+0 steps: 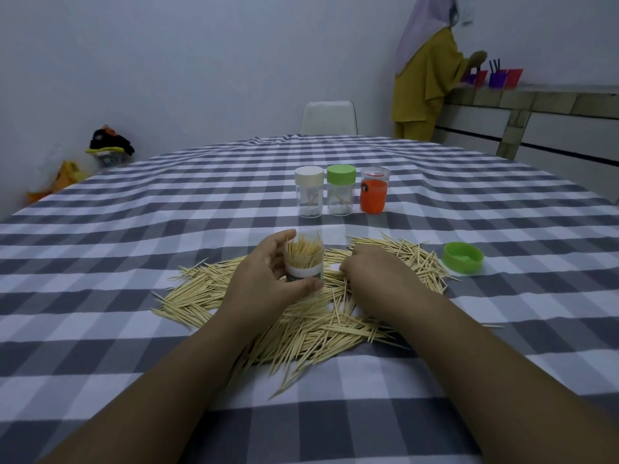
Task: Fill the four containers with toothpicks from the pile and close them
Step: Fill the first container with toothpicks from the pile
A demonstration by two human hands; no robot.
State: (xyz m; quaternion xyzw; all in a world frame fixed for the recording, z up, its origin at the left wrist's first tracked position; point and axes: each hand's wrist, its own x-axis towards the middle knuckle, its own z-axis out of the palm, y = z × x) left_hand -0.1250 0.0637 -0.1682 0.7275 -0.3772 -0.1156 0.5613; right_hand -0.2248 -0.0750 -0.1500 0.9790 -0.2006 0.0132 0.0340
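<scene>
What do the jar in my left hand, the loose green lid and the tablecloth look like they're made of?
The open jar looks like clear, glossy plastic, possibly glass: the toothpicks show through its wall. The loose green lid looks like smooth moulded plastic, evenly coloured with a soft sheen. The tablecloth looks like matte woven fabric, going by its checks and soft wrinkles.

A checked tablecloth [134, 249], a white chair [329, 117], and a person in yellow [427, 82] by a counter [536, 95].

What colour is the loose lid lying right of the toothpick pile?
Green; the lid shows in the head view.
</scene>
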